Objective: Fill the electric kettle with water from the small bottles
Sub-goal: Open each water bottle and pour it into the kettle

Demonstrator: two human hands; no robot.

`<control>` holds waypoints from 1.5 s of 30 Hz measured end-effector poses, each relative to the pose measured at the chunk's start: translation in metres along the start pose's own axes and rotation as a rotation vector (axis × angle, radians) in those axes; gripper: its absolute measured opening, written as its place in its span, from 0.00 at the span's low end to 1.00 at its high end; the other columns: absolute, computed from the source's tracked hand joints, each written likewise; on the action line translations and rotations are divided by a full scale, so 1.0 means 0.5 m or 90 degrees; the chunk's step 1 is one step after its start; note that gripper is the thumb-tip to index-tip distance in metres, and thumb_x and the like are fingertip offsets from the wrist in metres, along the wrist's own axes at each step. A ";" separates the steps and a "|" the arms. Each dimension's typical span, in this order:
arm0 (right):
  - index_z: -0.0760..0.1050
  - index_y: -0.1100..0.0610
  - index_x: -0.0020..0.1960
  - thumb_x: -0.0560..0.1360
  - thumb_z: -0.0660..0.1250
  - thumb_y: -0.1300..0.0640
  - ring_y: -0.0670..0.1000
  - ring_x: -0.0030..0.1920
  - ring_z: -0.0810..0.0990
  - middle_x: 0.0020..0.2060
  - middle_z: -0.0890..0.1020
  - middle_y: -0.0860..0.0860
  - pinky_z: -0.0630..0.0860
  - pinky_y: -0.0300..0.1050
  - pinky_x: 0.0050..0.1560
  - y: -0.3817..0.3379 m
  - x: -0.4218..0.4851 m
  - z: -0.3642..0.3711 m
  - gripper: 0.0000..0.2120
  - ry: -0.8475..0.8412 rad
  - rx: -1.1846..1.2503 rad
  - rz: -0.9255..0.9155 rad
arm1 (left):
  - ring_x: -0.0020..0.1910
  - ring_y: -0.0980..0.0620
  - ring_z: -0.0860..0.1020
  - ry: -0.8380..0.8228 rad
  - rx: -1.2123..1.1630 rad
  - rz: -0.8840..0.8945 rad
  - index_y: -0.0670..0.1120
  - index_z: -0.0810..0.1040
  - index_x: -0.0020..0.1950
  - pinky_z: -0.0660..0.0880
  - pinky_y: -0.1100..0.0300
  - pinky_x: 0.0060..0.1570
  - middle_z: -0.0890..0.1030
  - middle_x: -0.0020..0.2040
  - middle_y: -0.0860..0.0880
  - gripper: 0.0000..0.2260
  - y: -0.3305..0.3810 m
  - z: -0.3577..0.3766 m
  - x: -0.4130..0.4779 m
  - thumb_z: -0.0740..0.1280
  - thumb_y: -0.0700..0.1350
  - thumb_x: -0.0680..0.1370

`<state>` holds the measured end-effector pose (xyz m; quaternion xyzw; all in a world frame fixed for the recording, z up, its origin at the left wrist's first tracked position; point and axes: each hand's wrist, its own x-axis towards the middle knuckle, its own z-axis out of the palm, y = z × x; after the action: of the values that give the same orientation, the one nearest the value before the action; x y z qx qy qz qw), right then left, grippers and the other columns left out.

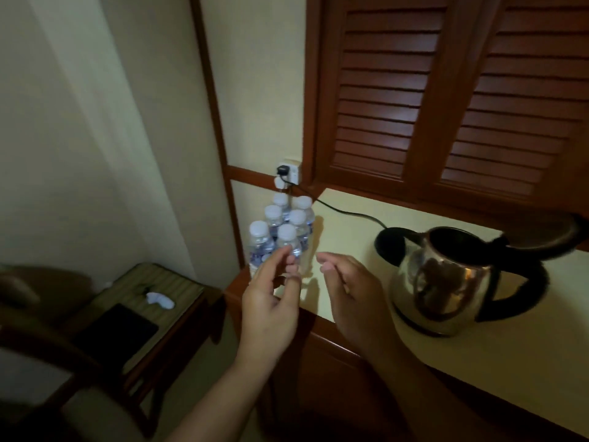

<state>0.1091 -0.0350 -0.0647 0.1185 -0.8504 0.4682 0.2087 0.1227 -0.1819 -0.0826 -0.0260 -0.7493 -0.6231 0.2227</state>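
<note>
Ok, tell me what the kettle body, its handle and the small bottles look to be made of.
The kettle body looks like polished stainless steel: its side carries mirror-like reflections. The handle is matte black with no reflections, so probably plastic. The small bottles seem to be thin clear plastic, with see-through walls and printed labels. Their white caps are opaque, likely plastic too.

Dim room, soft motion blur, wide-angle bending at edges.

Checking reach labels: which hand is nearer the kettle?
Right. The right hand hovers just to the left of the kettle, holding nothing. The left hand is farther left, in front of the bottle cluster.
</note>
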 end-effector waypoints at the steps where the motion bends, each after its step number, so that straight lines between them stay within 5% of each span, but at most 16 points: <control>1: 0.80 0.49 0.63 0.82 0.63 0.57 0.32 0.55 0.76 0.56 0.82 0.42 0.68 0.23 0.53 -0.006 0.019 0.014 0.13 -0.009 -0.005 -0.007 | 0.65 0.60 0.80 0.020 0.009 0.004 0.56 0.79 0.71 0.76 0.64 0.62 0.83 0.64 0.57 0.16 0.000 -0.015 0.004 0.69 0.46 0.84; 5: 0.77 0.53 0.68 0.80 0.67 0.55 0.41 0.49 0.79 0.52 0.79 0.45 0.78 0.39 0.50 -0.008 0.080 0.061 0.17 -0.057 -0.008 -0.067 | 0.65 0.60 0.80 0.054 0.009 0.005 0.53 0.79 0.71 0.75 0.69 0.61 0.82 0.65 0.55 0.15 -0.003 -0.060 0.009 0.69 0.44 0.84; 8: 0.74 0.51 0.71 0.79 0.66 0.46 0.48 0.55 0.81 0.59 0.81 0.49 0.80 0.47 0.54 -0.004 0.112 0.081 0.22 -0.097 -0.082 -0.080 | 0.65 0.59 0.80 0.078 0.017 0.003 0.51 0.79 0.71 0.76 0.67 0.63 0.82 0.64 0.55 0.15 -0.009 -0.078 0.009 0.68 0.44 0.84; 15: 0.69 0.49 0.50 0.76 0.67 0.41 0.52 0.40 0.80 0.39 0.81 0.46 0.77 0.46 0.38 -0.014 0.141 0.077 0.14 -0.097 -0.183 -0.070 | 0.65 0.58 0.80 0.094 0.044 0.003 0.50 0.80 0.70 0.78 0.61 0.63 0.83 0.64 0.55 0.13 -0.031 -0.090 0.011 0.68 0.44 0.85; 19: 0.69 0.51 0.47 0.75 0.71 0.44 0.49 0.35 0.80 0.35 0.81 0.46 0.76 0.44 0.35 -0.030 0.120 0.049 0.14 -0.061 -0.157 -0.062 | 0.62 0.62 0.79 0.081 0.094 0.020 0.52 0.80 0.69 0.74 0.72 0.57 0.82 0.62 0.54 0.14 -0.031 -0.082 -0.001 0.69 0.42 0.83; 22: 0.69 0.52 0.46 0.74 0.73 0.44 0.42 0.31 0.78 0.33 0.79 0.45 0.68 0.30 0.30 -0.051 0.095 0.020 0.16 -0.038 -0.150 -0.056 | 0.68 0.65 0.74 -0.035 0.109 0.004 0.58 0.71 0.76 0.73 0.71 0.61 0.77 0.68 0.59 0.25 -0.019 -0.061 0.000 0.73 0.50 0.80; 25: 0.69 0.51 0.45 0.74 0.74 0.44 0.39 0.35 0.79 0.30 0.78 0.43 0.70 0.28 0.32 -0.082 0.073 -0.011 0.16 -0.015 -0.122 -0.027 | 0.73 0.65 0.70 -0.146 0.068 -0.004 0.59 0.65 0.79 0.72 0.68 0.66 0.72 0.74 0.64 0.34 0.009 -0.019 -0.001 0.77 0.54 0.76; 29: 0.73 0.48 0.45 0.73 0.71 0.37 0.39 0.35 0.78 0.30 0.76 0.42 0.70 0.29 0.33 -0.097 0.051 -0.066 0.15 -0.026 -0.135 0.026 | 0.70 0.57 0.78 -0.152 -0.032 0.052 0.53 0.73 0.75 0.79 0.51 0.67 0.80 0.69 0.58 0.25 0.029 0.037 -0.016 0.76 0.45 0.79; 33: 0.73 0.46 0.45 0.74 0.68 0.34 0.40 0.37 0.74 0.36 0.75 0.40 0.67 0.35 0.36 -0.077 0.021 -0.143 0.16 -0.028 -0.224 0.040 | 0.66 0.59 0.80 -0.237 -0.125 0.040 0.58 0.76 0.70 0.79 0.60 0.63 0.83 0.64 0.63 0.23 0.048 0.074 -0.040 0.75 0.43 0.77; 36: 0.72 0.46 0.44 0.75 0.66 0.34 0.40 0.38 0.73 0.37 0.73 0.40 0.67 0.37 0.39 -0.081 0.003 -0.199 0.15 -0.031 -0.279 0.051 | 0.63 0.52 0.84 -0.338 -0.172 -0.009 0.51 0.78 0.70 0.81 0.56 0.62 0.86 0.62 0.54 0.21 0.056 0.107 -0.047 0.75 0.37 0.78; 41: 0.77 0.51 0.47 0.77 0.68 0.42 0.41 0.42 0.73 0.41 0.72 0.41 0.67 0.36 0.42 -0.095 -0.026 -0.277 0.12 -0.055 -0.296 0.068 | 0.56 0.61 0.85 -0.429 -0.143 -0.016 0.60 0.79 0.61 0.79 0.68 0.52 0.86 0.56 0.63 0.21 0.079 0.158 -0.051 0.77 0.38 0.77; 45: 0.81 0.59 0.52 0.80 0.68 0.55 0.42 0.48 0.72 0.45 0.77 0.48 0.68 0.31 0.47 -0.109 -0.048 -0.326 0.07 -0.129 -0.303 0.021 | 0.59 0.55 0.85 -0.510 -0.152 -0.006 0.52 0.81 0.65 0.80 0.61 0.58 0.87 0.58 0.56 0.20 0.076 0.182 -0.045 0.77 0.36 0.76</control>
<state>0.1916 0.0740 0.0422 0.0988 -0.9551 0.2437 0.1366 0.1277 -0.0819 -0.0672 -0.2884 -0.6994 -0.6472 -0.0938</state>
